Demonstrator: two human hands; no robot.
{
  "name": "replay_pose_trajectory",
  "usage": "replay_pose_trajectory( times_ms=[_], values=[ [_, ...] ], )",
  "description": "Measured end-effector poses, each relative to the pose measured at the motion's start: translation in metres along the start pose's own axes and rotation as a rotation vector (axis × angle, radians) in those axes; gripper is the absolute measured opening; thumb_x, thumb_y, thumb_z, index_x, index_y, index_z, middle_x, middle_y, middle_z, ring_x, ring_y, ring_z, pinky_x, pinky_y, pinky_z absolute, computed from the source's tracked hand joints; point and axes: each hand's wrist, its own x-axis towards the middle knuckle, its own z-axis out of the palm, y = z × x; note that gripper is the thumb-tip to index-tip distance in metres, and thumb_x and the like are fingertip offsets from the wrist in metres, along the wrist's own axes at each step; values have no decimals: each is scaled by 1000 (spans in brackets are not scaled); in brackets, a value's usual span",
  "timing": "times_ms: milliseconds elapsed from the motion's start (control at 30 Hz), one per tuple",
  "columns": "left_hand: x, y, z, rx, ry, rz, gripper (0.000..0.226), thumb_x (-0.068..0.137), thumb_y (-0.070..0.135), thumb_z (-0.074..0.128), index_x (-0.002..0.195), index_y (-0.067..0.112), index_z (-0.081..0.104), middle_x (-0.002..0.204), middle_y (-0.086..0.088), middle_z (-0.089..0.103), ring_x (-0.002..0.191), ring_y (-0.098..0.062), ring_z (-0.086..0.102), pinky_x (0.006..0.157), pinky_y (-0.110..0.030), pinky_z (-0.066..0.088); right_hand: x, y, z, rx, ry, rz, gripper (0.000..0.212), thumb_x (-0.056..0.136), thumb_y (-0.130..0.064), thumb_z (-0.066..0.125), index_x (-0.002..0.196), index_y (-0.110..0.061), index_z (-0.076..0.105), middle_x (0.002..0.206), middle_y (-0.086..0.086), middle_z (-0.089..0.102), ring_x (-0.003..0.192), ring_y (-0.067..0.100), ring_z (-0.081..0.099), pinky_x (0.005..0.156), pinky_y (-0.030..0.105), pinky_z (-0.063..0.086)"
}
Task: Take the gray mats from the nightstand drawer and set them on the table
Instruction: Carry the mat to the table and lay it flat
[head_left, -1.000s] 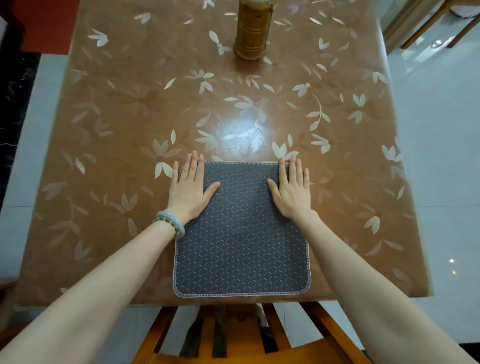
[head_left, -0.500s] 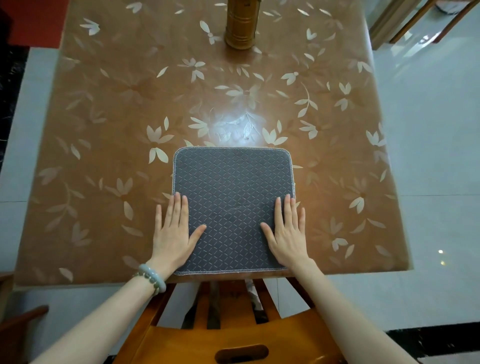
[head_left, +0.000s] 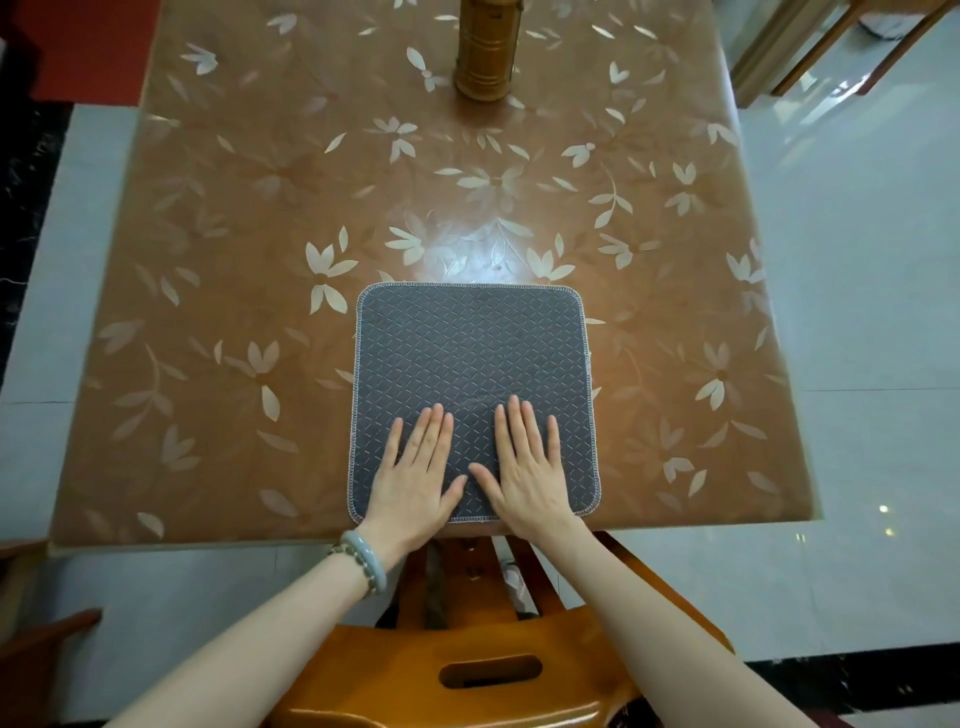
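Note:
A square gray quilted mat (head_left: 470, 353) with a pale stitched border lies flat on the brown flower-patterned table (head_left: 234, 260), at the middle of its near edge. My left hand (head_left: 418, 470) rests palm down on the mat's near left part, fingers spread. My right hand (head_left: 527, 467) lies flat beside it on the near right part, thumbs almost touching. Neither hand grips anything. A pale green bracelet (head_left: 366, 561) circles my left wrist. No nightstand or drawer is in view.
A golden cylindrical lantern (head_left: 488, 47) stands at the table's far middle. A wooden chair (head_left: 488, 670) is tucked under the near edge, right below my arms. Pale floor tiles surround the table; wooden furniture legs (head_left: 831, 47) show at the far right.
Both hands slid down the mat from its far corners to its near edge, then moved inward until they lie side by side. The mat stayed in place.

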Motion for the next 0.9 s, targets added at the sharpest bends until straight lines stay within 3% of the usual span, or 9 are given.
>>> replay_pose_trajectory(
  times_ms=[100,267,433,500,600,667,800,900],
  values=[
    [-3,-2,6,5,-20,-15,72,93,49,23,148,3,15,157,-15,17,146,-27,14,116,-51,8,-2,1,7,-13,-28,9,76,94,-59,18,150,-8,11,159,13,8,146,28,1,116,48,-2],
    [0,0,7,51,-78,-29,73,94,51,13,149,6,-2,158,-12,-2,148,-25,-2,119,-50,-3,-1,2,8,-23,-51,10,77,94,-59,18,150,-8,13,158,13,10,147,29,3,117,49,-2],
    [-1,3,-6,15,-124,-42,71,96,51,13,151,9,-3,161,-10,-1,149,-23,-3,120,-45,-4,3,4,-5,14,-203,-4,79,93,-61,14,150,-11,-6,160,10,-9,145,26,-17,115,47,-15],
    [3,4,-19,-65,-176,-81,71,98,47,29,153,11,2,162,-7,-1,149,-21,-5,120,-42,-2,10,1,-22,41,-282,-14,80,94,-56,30,151,-11,-3,160,13,-8,146,30,-11,116,50,-6],
    [6,11,-58,-362,-234,-282,73,94,38,52,152,13,17,162,-8,-5,148,-24,-8,117,-45,7,25,2,-74,234,-450,12,67,93,-45,46,148,-13,25,156,13,22,143,32,21,114,46,20],
    [1,16,-88,-569,-177,-383,77,91,36,59,152,15,17,162,-8,-6,149,-23,-5,117,-44,9,25,5,-115,385,-511,19,64,91,-46,50,146,-18,32,152,8,35,137,27,36,110,41,30],
    [-42,27,-146,-974,60,-386,76,90,33,63,151,23,19,157,0,27,142,-15,28,113,-36,26,-9,2,-179,589,-343,-126,69,86,-50,58,145,-30,30,144,3,45,128,20,47,98,35,43],
    [-98,33,-174,-1160,212,-351,68,89,33,64,147,25,30,145,3,45,127,-8,48,97,-22,40,-44,-14,-202,778,-231,-283,68,84,-45,63,143,-35,31,139,0,49,120,15,52,97,34,46]
  ],
)
